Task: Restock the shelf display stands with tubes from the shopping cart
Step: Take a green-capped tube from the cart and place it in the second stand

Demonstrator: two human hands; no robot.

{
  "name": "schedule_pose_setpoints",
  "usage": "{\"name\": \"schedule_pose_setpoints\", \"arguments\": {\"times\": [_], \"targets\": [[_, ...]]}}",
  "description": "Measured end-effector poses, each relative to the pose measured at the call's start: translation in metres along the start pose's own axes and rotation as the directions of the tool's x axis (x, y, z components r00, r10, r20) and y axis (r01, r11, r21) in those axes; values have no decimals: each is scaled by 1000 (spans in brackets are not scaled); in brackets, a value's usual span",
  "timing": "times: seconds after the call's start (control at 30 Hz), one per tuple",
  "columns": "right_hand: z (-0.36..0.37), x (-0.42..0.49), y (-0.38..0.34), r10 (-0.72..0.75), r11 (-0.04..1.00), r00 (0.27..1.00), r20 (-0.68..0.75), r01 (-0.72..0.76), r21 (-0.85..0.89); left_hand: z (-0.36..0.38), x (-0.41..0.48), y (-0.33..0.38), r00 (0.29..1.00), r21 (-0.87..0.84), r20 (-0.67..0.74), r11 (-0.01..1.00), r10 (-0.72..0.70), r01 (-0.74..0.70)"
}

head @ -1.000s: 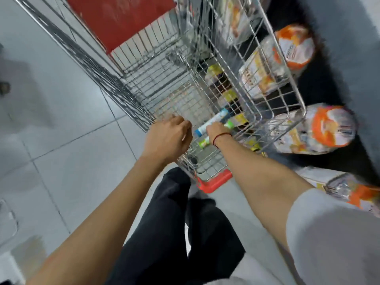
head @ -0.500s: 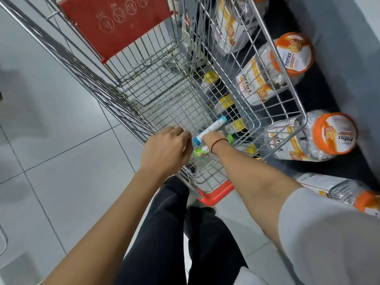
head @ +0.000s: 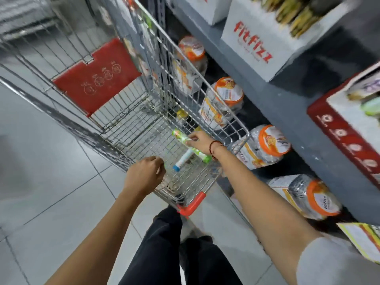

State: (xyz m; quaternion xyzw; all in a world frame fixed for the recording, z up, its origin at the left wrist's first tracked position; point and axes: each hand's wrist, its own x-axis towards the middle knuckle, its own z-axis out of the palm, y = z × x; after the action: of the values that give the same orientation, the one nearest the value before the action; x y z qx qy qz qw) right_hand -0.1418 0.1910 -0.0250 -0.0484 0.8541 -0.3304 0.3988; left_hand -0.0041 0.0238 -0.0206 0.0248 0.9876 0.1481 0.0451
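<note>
The right hand (head: 200,143) reached into the silver wire shopping cart (head: 131,128), its fingers closed around a green-capped white tube (head: 191,148). That tube's long axis ran diagonally, one green end up and left beyond the fingertips, the other green end down and right under the wrist. A second white tube with a blue cap (head: 183,160) sat just beside it, seemingly in the same grasp, though blur made that hard to tell; its blue end pointed down and left, towards the left hand (head: 144,177). Both tubes were over the near end of the cart's basket. The left hand hung at the cart's near rim with its fingers curled in narrowly; what it held, if anything, could not be told. To the right, clear plastic jars with orange lids (head: 265,145) lay on the bottom level of the grey metal shelf (head: 287,112), and white cardboard display stands (head: 263,44) stood above.
</note>
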Motion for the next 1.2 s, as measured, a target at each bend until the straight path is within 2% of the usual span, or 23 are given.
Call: {"name": "schedule_pose_setpoints", "arguments": {"times": [0.07, 0.17, 0.27, 0.3, 0.4, 0.53, 0.67, 0.73, 0.83, 0.9, 0.97, 1.1, 1.17, 1.2], "targets": [[-20, -20, 3, 11, 989, 999, -52, -3, 149, -1, 1, 1, 1000, -46, 13, 999, -13, 13], [-42, -51, 14, 38, 963, 995, -93, -11, 271, -5, 7, 9, 999, -129, 18, 991, -31, 33], [-56, -92, 25, 49, 898, 984, -169, 31, 439, -7, 23, 30, 997, -202, 70, 979, 14, 0], [-59, -106, 31, 39, 850, 983, -181, 63, 523, -8, 30, 39, 996, -218, 72, 976, 47, -30], [-65, -150, 45, 36, 621, 987, -155, 99, 778, -9, 54, 74, 985, -227, 63, 963, 163, -145], [-73, -205, 55, 98, 454, 956, -277, 205, 867, -16, 77, 133, 952, -249, 79, 931, 296, -268], [-82, -243, 71, 163, 332, 901, -402, 333, 883, -27, 88, 191, 887, -265, -28, 852, 462, -452], [-84, -257, 81, 227, 243, 842, -490, 438, 865, -31, 93, 215, 831, -294, -94, 783, 548, -549], [-86, -284, 87, 204, 1, 814, -545, 556, 831, -36, 98, 245, 738, -286, -181, 683, 650, -672], [-87, -300, 89, 167, -186, 816, -553, 577, 795, -38, 100, 261, 696, -255, -214, 649, 686, -717], [-91, -318, 89, 119, -311, 803, -585, 589, 746, -39, 100, 271, 664, -226, -250, 625, 704, -747], [-99, -339, 97, -42, -477, 682, -730, 629, 614, -42, 99, 282, 615, -223, -317, 573, 722, -788], [-100, -340, 107, -62, -502, 626, -777, 654, 566, -43, 98, 288, 585, -217, -339, 543, 737, -811], [-99, -339, 114, -23, -491, 597, -802, 692, 529, -43, 97, 291, 568, -208, -340, 529, 749, -823]]}}
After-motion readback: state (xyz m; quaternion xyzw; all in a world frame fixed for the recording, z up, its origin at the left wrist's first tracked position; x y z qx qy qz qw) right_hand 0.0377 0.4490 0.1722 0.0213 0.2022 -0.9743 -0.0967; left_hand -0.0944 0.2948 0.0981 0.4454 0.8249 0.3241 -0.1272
